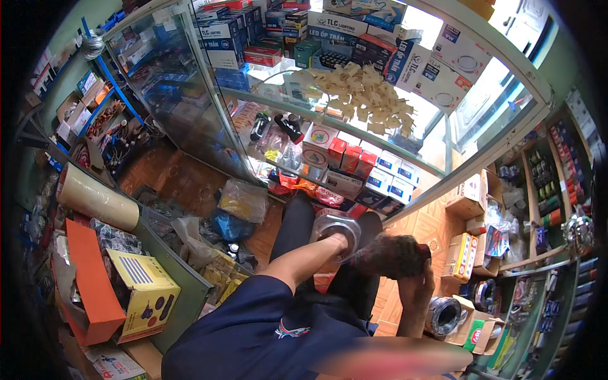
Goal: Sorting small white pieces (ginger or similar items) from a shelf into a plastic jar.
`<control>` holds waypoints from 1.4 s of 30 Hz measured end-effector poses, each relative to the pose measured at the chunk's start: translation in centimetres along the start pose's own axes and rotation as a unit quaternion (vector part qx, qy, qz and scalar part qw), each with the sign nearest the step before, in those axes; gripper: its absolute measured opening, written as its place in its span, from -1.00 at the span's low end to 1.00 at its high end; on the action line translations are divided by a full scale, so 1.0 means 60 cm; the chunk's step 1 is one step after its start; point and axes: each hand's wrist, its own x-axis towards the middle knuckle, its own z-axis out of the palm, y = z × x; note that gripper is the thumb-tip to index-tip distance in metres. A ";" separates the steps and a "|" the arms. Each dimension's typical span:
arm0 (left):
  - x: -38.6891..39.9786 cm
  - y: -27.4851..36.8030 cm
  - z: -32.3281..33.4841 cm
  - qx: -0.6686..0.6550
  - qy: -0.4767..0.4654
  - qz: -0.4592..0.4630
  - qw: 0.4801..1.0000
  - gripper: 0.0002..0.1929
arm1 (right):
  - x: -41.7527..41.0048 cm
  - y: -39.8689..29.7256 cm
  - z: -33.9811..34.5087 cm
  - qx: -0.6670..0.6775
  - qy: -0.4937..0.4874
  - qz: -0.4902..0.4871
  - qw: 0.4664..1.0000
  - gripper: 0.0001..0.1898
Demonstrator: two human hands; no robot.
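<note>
My left hand [339, 241] reaches into the mouth of a clear plastic jar [354, 228] between my thighs. The fingers are hidden inside it, so what they grip cannot be told. On the right, my right hand [423, 280] is raised beside my knee with its fingers around a dark, rough-looking bundle [392, 256]. That bundle is in shadow and blurred; its kind is unclear. It reaches leftward from the hand to near the jar's rim.
Ahead stands a glass display case [304, 114] with boxed LED lamps [384, 180] and a heap of cream plastic parts [365, 92] on its shelf. To the left are a yellow carton [145, 294] and a tape roll [97, 197]. A black cable coil [444, 316] lies right.
</note>
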 end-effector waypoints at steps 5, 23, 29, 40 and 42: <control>0.001 0.004 0.002 -0.020 0.011 0.007 1.000 -0.67 | 0.019 0.027 0.029 0.030 0.042 0.055 0.997 -0.51; -0.005 0.042 0.036 -0.101 0.024 0.042 0.994 -0.71 | 0.035 -0.029 0.048 -0.769 0.050 -0.099 0.629 -0.66; -0.014 0.053 0.039 -0.121 0.028 0.051 0.991 -0.72 | 0.039 -0.073 0.013 -0.854 0.042 -0.103 0.508 -0.38; -0.062 0.055 0.039 -0.163 0.040 0.045 0.985 -0.74 | 0.061 -0.149 -0.010 -0.871 0.065 -0.017 0.486 -0.43; -0.057 0.081 0.019 -0.156 0.054 0.081 0.983 -0.78 | 0.017 -0.193 -0.082 -0.906 0.074 -0.012 0.416 -0.52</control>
